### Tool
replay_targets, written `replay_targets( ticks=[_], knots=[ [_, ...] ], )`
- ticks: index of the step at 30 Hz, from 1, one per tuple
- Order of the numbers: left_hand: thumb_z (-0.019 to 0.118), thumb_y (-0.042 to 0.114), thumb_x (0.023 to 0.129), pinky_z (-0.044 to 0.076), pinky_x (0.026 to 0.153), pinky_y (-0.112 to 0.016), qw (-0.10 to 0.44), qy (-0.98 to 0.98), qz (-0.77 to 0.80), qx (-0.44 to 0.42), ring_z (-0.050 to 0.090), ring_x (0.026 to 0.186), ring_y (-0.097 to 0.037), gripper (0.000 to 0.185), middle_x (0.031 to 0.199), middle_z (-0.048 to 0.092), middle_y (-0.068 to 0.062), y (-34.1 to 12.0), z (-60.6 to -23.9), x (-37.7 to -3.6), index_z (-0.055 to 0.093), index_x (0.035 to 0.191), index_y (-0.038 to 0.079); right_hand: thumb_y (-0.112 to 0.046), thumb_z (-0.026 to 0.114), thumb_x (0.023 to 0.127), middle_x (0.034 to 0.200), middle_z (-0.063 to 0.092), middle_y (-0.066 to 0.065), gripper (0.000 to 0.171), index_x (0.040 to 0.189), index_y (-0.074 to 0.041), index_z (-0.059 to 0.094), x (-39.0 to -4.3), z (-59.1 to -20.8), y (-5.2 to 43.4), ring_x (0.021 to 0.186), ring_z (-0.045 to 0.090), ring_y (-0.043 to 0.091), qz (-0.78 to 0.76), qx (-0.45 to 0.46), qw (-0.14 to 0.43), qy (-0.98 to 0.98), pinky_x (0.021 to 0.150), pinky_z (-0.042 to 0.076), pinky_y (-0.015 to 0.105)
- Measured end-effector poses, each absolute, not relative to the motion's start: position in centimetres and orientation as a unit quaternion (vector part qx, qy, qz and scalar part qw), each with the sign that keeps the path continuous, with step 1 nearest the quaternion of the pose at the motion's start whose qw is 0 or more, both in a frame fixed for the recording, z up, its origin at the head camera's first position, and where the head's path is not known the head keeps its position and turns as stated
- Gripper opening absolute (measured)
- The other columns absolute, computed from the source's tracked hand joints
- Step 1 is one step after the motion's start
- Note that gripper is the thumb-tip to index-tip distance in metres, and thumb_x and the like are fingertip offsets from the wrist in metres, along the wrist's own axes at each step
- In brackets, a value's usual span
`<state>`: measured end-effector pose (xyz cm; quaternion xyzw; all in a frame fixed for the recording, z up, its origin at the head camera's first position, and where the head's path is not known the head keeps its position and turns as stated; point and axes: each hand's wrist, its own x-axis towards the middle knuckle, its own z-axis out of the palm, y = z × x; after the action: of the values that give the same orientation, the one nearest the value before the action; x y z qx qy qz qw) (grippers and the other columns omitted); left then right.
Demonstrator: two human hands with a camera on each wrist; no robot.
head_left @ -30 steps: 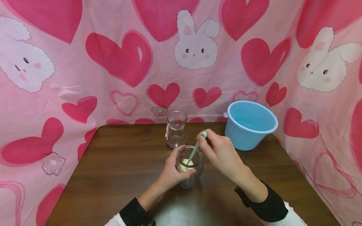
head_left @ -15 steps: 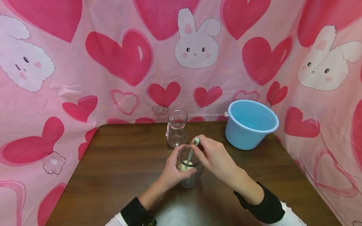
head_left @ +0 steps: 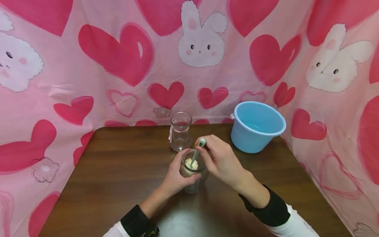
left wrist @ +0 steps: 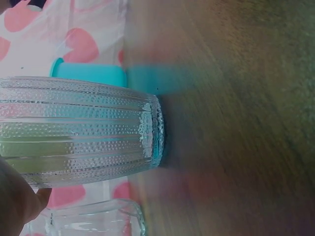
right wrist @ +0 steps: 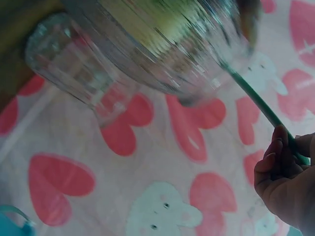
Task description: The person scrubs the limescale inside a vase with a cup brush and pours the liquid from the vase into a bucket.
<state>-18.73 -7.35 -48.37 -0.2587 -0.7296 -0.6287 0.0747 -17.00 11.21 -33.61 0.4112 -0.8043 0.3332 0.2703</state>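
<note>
While the brown table (head_left: 118,171) is carrying everything, we're seeing a blue bucket (head_left: 254,130) sitting at its far right, w/ a clear glass bottle (head_left: 180,131) standing at centre-back. Just in front of it, our left hand (head_left: 174,177) is gripping a ribbed glass jar (head_left: 192,174), fingers wrapped round it. Our right hand (head_left: 220,159) is pinching a pale green brush (head_left: 197,152), tip reaching down into the jar.
</note>
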Motion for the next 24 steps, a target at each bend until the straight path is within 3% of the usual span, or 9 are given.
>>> replay_targets(
  ticks=[2,5,11,17,20,24],
  knots=[
    [0.090,0.020,0.078,0.051,0.100,-0.036,0.066,-0.727,-0.631,-0.263,0.058,0.123,-0.031,0.082,0.141,0.058,-0.006,-7.3,-48.3,-18.7,0.048,0.148,0.019,-0.029,0.055,0.108,0.089,0.059,0.001,0.025,0.108,-0.005,0.063,-17.1,-34.2,11.2,0.082,0.053,0.013,0.326,0.408,0.271,-0.808,0.067,0.047,0.022],
    [0.090,0.020,0.077,0.051,0.101,-0.035,0.067,-0.725,-0.632,-0.264,0.059,0.124,-0.033,0.082,0.142,0.058,-0.007,-7.2,-48.3,-18.7,0.048,0.148,0.018,-0.029,0.055,0.108,0.089,0.059,0.001,0.025,0.107,-0.005,0.062,-17.2,-34.3,11.4,0.081,0.052,0.012,0.326,0.410,0.275,-0.807,0.067,0.046,0.021],
    [0.090,0.023,0.076,0.049,0.103,-0.037,0.081,-0.733,-0.622,-0.265,0.058,0.124,-0.021,0.082,0.142,0.058,-0.003,-7.4,-48.0,-18.7,0.049,0.147,0.018,-0.020,0.065,0.104,0.098,0.067,0.006,0.019,0.109,-0.002,0.064,-16.9,-32.2,12.0,0.084,0.056,0.015,0.360,0.423,0.307,-0.773,0.072,0.046,0.018],
    [0.090,0.025,0.077,0.050,0.101,-0.038,0.083,-0.737,-0.616,-0.265,0.059,0.122,-0.023,0.082,0.141,0.058,-0.004,-7.3,-48.1,-18.6,0.049,0.147,0.019,-0.007,0.071,0.097,0.097,0.065,0.004,0.016,0.110,-0.003,0.063,-17.2,-33.5,11.8,0.086,0.055,0.015,0.372,0.423,0.283,-0.776,0.073,0.045,0.018],
    [0.089,0.025,0.077,0.050,0.100,-0.039,0.081,-0.736,-0.619,-0.260,0.060,0.122,-0.026,0.081,0.140,0.059,-0.005,-7.3,-48.1,-18.5,0.049,0.147,0.019,-0.014,0.066,0.103,0.093,0.062,0.002,0.013,0.110,-0.004,0.063,-17.4,-34.4,11.6,0.085,0.054,0.014,0.358,0.426,0.274,-0.785,0.072,0.044,0.017],
    [0.090,0.025,0.076,0.050,0.101,-0.038,0.087,-0.736,-0.618,-0.261,0.060,0.121,-0.026,0.082,0.140,0.059,-0.006,-7.4,-48.1,-18.6,0.049,0.147,0.017,-0.028,0.056,0.108,0.091,0.062,0.002,0.025,0.107,-0.004,0.062,-17.3,-34.1,11.5,0.082,0.054,0.014,0.343,0.432,0.291,-0.781,0.072,0.043,0.017]
  ],
)
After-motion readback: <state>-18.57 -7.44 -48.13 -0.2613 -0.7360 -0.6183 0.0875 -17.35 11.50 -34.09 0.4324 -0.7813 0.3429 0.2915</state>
